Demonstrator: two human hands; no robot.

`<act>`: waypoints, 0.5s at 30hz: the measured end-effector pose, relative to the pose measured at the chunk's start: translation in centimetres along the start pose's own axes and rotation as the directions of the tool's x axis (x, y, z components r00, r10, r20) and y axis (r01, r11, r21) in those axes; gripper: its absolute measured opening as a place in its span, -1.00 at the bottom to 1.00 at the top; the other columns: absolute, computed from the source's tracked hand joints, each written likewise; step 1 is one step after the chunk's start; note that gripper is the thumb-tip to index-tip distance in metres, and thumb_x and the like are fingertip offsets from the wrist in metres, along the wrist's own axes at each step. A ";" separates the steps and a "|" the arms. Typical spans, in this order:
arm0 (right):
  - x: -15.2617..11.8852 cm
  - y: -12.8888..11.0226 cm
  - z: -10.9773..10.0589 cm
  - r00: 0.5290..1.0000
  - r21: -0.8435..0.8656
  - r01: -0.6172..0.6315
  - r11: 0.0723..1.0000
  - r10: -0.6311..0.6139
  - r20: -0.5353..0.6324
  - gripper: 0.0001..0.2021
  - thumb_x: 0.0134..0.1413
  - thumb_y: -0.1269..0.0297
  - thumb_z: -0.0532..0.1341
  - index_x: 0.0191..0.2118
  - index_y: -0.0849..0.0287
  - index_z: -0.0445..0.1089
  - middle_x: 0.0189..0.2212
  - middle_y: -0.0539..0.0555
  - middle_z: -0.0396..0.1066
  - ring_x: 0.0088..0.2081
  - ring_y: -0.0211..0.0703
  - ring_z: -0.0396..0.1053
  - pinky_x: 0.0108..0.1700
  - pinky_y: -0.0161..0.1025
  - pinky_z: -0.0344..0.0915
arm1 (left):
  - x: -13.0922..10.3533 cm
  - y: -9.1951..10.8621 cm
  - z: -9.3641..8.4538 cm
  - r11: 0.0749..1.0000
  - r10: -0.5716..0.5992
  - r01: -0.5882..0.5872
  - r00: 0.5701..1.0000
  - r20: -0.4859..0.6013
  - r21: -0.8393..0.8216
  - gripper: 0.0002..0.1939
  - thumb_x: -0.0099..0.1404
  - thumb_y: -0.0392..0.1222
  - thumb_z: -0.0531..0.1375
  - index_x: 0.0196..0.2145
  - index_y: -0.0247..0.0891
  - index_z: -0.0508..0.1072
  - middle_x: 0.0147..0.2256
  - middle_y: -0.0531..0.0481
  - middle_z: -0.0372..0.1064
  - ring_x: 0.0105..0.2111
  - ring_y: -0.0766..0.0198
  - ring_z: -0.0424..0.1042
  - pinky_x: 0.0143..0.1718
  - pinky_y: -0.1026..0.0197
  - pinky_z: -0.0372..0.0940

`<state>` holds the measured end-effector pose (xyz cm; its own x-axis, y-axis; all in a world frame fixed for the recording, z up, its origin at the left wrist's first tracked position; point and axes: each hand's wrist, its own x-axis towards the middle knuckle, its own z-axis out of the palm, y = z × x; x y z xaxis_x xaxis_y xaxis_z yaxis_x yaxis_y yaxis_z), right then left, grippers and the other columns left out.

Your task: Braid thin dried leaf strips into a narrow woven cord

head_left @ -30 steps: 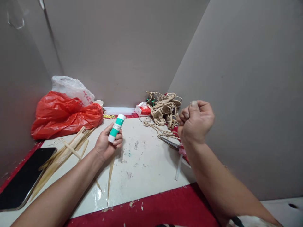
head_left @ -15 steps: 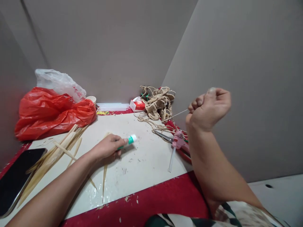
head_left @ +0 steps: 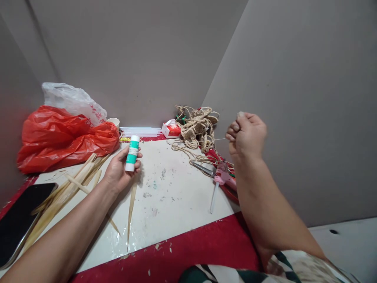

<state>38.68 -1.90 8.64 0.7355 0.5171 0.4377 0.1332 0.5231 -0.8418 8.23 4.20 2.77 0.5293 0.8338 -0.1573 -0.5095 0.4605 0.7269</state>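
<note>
My left hand, palm turned up, holds a green and white glue stick nearly upright above the board. White thread is wound about the tube's middle. Raised at the right, my right hand is closed in a pinch on a thin thread. That thread runs leftward from the fingers and is lost to sight against a heap of braided straw cord. Below the right hand lie a pink glue gun and scissors, partly hidden by the forearm.
A white board covers the red tabletop. Dry husk strips and a phone lie at left. Behind are a red plastic bag, a paper cup, clear glue sticks and a small red-white box.
My left hand has moved left and turned palm up, bringing the glue stick from lying sideways to nearly upright. My right hand has shifted left, still pinching the thread.
</note>
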 end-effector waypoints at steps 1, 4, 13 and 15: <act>0.1 0.3 -0.1 0.999 -0.016 -0.039 0.999 0.039 0.014 -0.79 0.07 0.31 0.20 -0.43 0.10 0.10 -0.74 -0.22 -0.06 -0.75 -0.43 -0.15 -0.72 -0.42 -0.25 | 0.0 0.0 0.0 1.000 0.005 -0.005 1.000 0.008 -0.007 -0.75 0.34 -0.08 0.03 -0.29 -0.32 0.36 -0.47 0.00 0.32 -0.64 0.40 0.24 -0.64 0.31 0.21; 0.2 1.3 -0.1 0.992 -0.081 -0.108 0.991 0.113 0.060 -0.76 0.04 0.24 0.24 -0.44 0.11 0.11 -0.73 -0.21 -0.03 -0.75 -0.44 -0.13 -0.73 -0.44 -0.21 | -0.1 -0.1 0.0 1.000 0.013 -0.014 1.000 0.027 0.013 -0.81 0.27 -0.09 0.14 -0.31 -0.29 0.36 -0.52 0.06 0.28 -0.66 0.44 0.21 -0.62 0.35 0.19; -1.2 1.4 0.1 0.934 -0.209 -0.212 0.955 0.261 0.246 -0.77 0.03 0.28 0.23 -0.48 0.14 0.12 -0.75 -0.19 -0.04 -0.74 -0.44 -0.13 -0.71 -0.43 -0.20 | -2.6 1.7 1.5 0.992 0.078 -0.074 0.996 -0.041 0.102 -0.86 0.21 -0.18 0.17 -0.37 -0.34 0.37 -0.50 0.03 0.33 -0.65 0.46 0.21 -0.62 0.37 0.21; -1.5 1.1 -0.3 0.900 -0.238 -0.268 0.934 0.331 0.284 -0.79 0.02 0.34 0.22 -0.49 0.15 0.13 -0.76 -0.19 -0.04 -0.75 -0.45 -0.13 -0.71 -0.43 -0.21 | -4.0 2.3 2.4 0.984 0.090 -0.083 0.995 -0.033 0.160 -0.87 0.19 -0.21 0.17 -0.36 -0.36 0.39 -0.45 -0.03 0.39 -0.61 0.44 0.26 -0.59 0.36 0.26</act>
<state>37.94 -2.33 6.91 0.5171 0.8309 0.2055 0.0858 0.1885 -0.9783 6.62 1.22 6.68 0.4584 0.8815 -0.1136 -0.4368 0.3348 0.8350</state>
